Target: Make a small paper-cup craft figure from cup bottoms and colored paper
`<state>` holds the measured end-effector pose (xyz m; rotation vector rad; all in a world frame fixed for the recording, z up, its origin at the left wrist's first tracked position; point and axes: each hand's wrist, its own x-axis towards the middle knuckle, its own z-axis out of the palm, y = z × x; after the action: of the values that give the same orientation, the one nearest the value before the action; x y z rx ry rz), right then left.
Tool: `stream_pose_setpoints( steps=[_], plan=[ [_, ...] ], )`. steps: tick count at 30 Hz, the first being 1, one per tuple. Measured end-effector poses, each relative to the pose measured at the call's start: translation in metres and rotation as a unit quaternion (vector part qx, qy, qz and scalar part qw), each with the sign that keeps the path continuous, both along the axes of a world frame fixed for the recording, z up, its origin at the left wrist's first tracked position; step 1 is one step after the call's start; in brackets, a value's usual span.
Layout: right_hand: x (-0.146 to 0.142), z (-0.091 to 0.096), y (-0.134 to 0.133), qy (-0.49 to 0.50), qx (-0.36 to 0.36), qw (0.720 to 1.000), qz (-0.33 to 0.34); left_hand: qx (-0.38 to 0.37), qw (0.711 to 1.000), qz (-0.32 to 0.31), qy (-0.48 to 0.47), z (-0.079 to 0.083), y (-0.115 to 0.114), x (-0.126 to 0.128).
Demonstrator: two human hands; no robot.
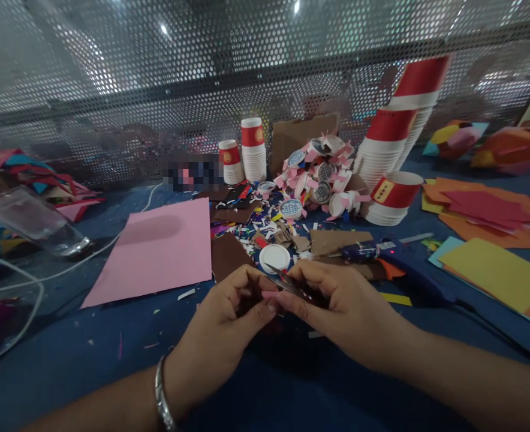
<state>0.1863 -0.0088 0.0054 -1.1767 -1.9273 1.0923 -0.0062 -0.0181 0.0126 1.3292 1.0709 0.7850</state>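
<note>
In the middle of the head view my left hand [229,318], with a silver bracelet at the wrist, pinches a small piece of pink paper [270,294]. Close against it, my right hand [346,306] is closed around a pair of scissors [294,287], whose blades point up and to the left. The scissors' handles are mostly hidden in the right hand. Just beyond both hands a round white lid [274,258] lies flat on the blue table [148,366]. A large pink paper sheet [166,249] lies to the left of my left hand.
Paper scraps [287,231] litter the middle. Behind them is a heap of small paper crafts [321,177], flanked by stacks of red-and-white paper cups [384,144]. A blue glue gun [420,282] with its cord lies right, near coloured paper [494,270]. At left are a clear tumbler [35,216] and a white cable [112,240].
</note>
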Motion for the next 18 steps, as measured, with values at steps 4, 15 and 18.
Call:
stream_pose_setpoints(
  steps=[4, 15, 18],
  plan=[
    [-0.0002, -0.0016, -0.0002, 0.007, -0.041, 0.999, 0.017, -0.022, 0.999, -0.014, -0.031, -0.0029, 0.0020, -0.0029],
    [-0.0005, -0.0071, 0.0005, 0.018, -0.021, 0.999, 0.018, -0.078, 0.993, -0.025, -0.080, -0.0082, 0.0038, -0.0044],
    [-0.0003, -0.0096, 0.0010, 0.033, -0.024, 0.999, 0.024, -0.136, 0.984, -0.015, -0.114, -0.0083, 0.0019, -0.0031]
  ],
)
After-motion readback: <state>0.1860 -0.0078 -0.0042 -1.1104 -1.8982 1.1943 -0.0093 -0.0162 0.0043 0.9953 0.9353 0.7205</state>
